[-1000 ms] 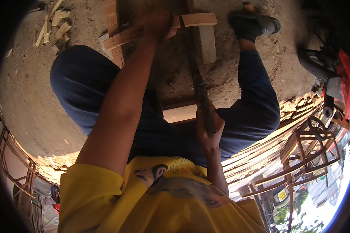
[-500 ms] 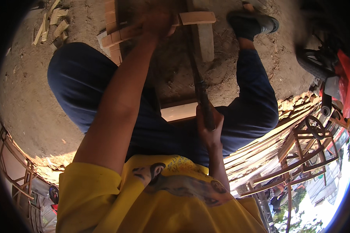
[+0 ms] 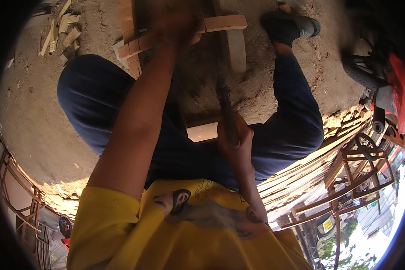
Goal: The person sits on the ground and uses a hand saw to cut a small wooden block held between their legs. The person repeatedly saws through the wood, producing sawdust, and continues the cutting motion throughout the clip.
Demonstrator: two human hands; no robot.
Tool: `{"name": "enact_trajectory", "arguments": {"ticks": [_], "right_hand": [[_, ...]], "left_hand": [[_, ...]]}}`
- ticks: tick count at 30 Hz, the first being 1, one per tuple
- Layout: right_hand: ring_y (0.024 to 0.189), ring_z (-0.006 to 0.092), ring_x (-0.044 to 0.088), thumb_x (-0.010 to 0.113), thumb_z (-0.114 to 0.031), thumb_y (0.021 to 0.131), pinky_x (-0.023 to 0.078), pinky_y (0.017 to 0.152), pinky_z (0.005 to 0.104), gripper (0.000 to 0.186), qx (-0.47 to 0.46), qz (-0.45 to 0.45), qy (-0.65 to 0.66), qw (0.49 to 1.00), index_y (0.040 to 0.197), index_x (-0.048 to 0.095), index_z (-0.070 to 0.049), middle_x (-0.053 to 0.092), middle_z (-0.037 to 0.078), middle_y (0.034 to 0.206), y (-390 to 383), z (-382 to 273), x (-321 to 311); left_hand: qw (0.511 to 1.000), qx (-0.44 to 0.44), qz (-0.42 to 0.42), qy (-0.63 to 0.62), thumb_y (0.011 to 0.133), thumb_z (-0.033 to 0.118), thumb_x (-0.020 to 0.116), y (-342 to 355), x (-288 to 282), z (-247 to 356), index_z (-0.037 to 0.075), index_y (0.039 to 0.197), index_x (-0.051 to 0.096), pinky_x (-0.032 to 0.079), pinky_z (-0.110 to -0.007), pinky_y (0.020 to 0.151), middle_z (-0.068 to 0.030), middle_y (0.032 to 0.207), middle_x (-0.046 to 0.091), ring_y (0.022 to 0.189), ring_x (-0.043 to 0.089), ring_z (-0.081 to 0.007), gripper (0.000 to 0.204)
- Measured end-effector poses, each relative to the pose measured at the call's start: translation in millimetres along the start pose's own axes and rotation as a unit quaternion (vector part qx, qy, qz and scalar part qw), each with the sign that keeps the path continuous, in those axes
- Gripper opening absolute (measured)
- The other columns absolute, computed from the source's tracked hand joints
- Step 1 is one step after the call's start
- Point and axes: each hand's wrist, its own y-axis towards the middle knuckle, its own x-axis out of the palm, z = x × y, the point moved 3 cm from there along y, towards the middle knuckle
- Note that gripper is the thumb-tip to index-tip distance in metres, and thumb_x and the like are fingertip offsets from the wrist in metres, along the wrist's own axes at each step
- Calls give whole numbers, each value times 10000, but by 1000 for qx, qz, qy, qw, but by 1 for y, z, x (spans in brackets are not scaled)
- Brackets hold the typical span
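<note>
A curved, light-brown wooden strip point(image 3: 225, 23) lies crosswise at the top of the view. My left hand point(image 3: 177, 27), dark and partly blurred, is closed round its middle. Cross lines show on the strip's left part. My right hand point(image 3: 239, 137) wraps round the dark round handle of a long tool point(image 3: 226, 105), low between my knees. The tool points away from me toward the strip; its far part is too dark and blurred to make out. Beneath the strip's right part is a greyish wooden beam point(image 3: 237, 49).
A second wooden strip with cross lines point(image 3: 127, 27) runs lengthwise at the left. Wood offcuts point(image 3: 69, 36) lie at the far left. A pale board point(image 3: 203, 132) sits between my legs. On the right are my shod foot point(image 3: 288, 27), a tyre point(image 3: 362, 74) and stacked planks point(image 3: 297, 166).
My right hand and the tool have shifted slightly up and left. The tool's thin far part, seen against the strip before, is now blurred from sight. My left hand stays on the strip.
</note>
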Motion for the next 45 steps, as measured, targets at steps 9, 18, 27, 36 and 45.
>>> {"name": "enact_trajectory", "arguments": {"ticks": [9, 18, 27, 36, 45], "right_hand": [[536, 97, 502, 609, -50, 884, 391, 487, 281, 118, -16, -1, 15, 1000, 800, 582, 29, 566, 81, 596, 20, -5, 6], [522, 107, 573, 624, -43, 870, 425, 484, 308, 92, 7, 14, 29, 999, 823, 601, 34, 566, 128, 592, 6, -3, -12], [553, 265, 649, 616, -44, 845, 459, 515, 342, 103, 46, 24, 60, 997, 907, 608, 38, 595, 179, 628, -39, -14, -23], [721, 431, 632, 632, -103, 801, 515, 635, 454, 185, 85, 6, 73, 994, 934, 610, 23, 628, 239, 738, -33, -12, -32], [703, 374, 670, 623, -64, 818, 513, 586, 399, 259, 28, 12, 12, 999, 1062, 617, 22, 630, 217, 686, 8, 2, -5]], "left_hand": [[998, 10, -35, -41, 764, 179, 662, -1, 5, 0, 59, 940, 669, 540, -416, 686, -113, 848, 665, 780, 682, -272, 212], [997, -2, -66, -32, 774, 249, 689, 4, -7, 8, 56, 986, 631, 550, -425, 714, -126, 921, 678, 872, 682, -291, 293], [997, 19, -61, -48, 731, 281, 736, -14, 8, -3, 81, 1097, 508, 562, -400, 673, -101, 984, 644, 863, 679, -298, 475], [998, 51, -23, -9, 692, 291, 749, -12, -10, 9, 82, 1045, 505, 544, -363, 615, -85, 943, 622, 764, 667, -274, 477], [993, 114, 10, 12, 730, 244, 718, -29, -10, 17, 67, 1106, 552, 534, -374, 725, -92, 1010, 619, 897, 648, -268, 447]]}}
